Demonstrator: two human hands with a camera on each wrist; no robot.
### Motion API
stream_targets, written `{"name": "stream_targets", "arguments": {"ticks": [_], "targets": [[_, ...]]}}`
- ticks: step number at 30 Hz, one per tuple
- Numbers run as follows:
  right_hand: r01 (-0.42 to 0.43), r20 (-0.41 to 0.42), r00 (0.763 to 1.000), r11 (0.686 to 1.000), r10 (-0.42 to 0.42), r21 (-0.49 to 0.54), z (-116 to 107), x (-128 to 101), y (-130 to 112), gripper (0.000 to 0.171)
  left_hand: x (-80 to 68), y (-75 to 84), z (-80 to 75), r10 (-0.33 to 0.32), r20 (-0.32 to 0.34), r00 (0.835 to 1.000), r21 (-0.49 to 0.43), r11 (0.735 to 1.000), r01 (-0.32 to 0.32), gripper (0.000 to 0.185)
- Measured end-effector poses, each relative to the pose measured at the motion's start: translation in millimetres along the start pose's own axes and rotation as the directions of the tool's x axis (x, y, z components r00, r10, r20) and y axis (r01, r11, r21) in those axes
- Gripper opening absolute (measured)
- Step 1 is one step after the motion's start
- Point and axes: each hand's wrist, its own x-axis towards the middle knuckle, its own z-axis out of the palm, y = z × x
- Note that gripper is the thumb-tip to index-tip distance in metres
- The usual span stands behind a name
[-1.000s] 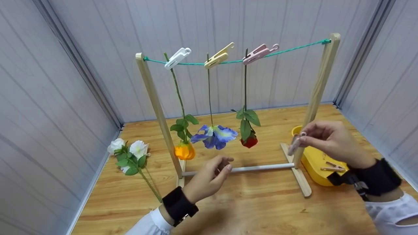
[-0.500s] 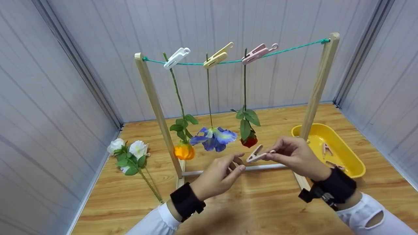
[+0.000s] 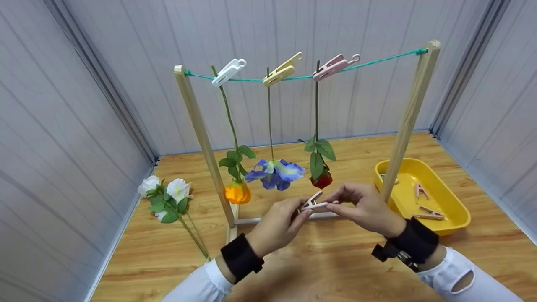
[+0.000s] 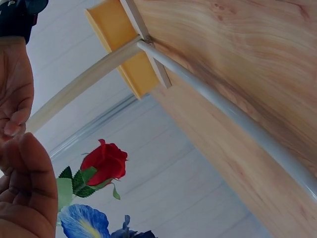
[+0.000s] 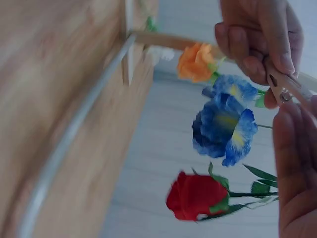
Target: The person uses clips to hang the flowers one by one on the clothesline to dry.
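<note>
Head view shows both hands meeting low over the bench (image 3: 335,260): the left hand (image 3: 277,224) and the right hand (image 3: 363,207) each pinch one end of a pink clothespin (image 3: 312,203). At 12 o'clock stands the wooden rack (image 3: 409,121) with three hanging flowers. At 2 o'clock lies a yellow tray (image 3: 453,209); at 10 o'clock, white flowers (image 3: 168,195).

I see pale grey panelled walls (image 3: 126,63) boxing in the space on three sides, darker metal strips running down both back corners. Below them lies a light wooden table (image 3: 319,268) with visible grain. Soft, even light fills everything, without hard shadows
</note>
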Motion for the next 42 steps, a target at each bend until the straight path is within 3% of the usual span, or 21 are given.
{"name": "stream_targets", "arguments": {"ticks": [5,10,13,16,23,33,37,42], "targets": [[0.011,0.065,0.998,0.947,0.01,-0.321,4.2,4.3,-8.8,0.024,0.2,-4.5,0.0,-0.029,0.029,0.999,0.1,0.995,0.026,0.024],[0.058,0.135,0.991,0.87,0.009,-0.49,11.6,5.6,-12.2,0.04,-1.9,-5.0,3.2,0.02,0.036,0.999,0.244,0.969,-0.028,0.025],[0.084,0.153,0.988,0.82,0.004,-0.566,15.2,4.9,-12.3,0.04,-3.1,-3.9,5.4,0.057,0.037,0.998,0.311,0.948,-0.066,0.027],[0.09,0.183,0.983,0.791,0.028,-0.606,17.1,4.8,-13.7,0.034,-4.4,-3.1,6.8,0.076,0.039,0.996,0.355,0.931,-0.085,0.027],[0.08,0.226,0.97,0.763,0.088,-0.642,19.5,5.4,-18.2,0.029,-6.8,-5.7,10.7,0.107,0.035,0.994,0.401,0.909,-0.112,0.029],[0.178,0.216,0.976,0.658,-0.025,-0.732,26.0,2.7,-9.4,0.028,-9.8,-7.3,8.8,0.102,0.039,0.994,0.455,0.884,-0.109,0.028],[0.198,0.22,0.974,0.638,-0.046,-0.744,26.3,2.7,-6.8,0.026,-11.1,-8.4,4.8,0.061,0.043,0.997,0.423,0.903,-0.073,0.032],[0.172,0.21,0.978,0.631,-0.014,-0.756,24.2,2.3,-5.3,0.02,-16.4,-11.1,-9.7,0.034,0.037,0.999,0.395,0.918,-0.046,0.034]]}}
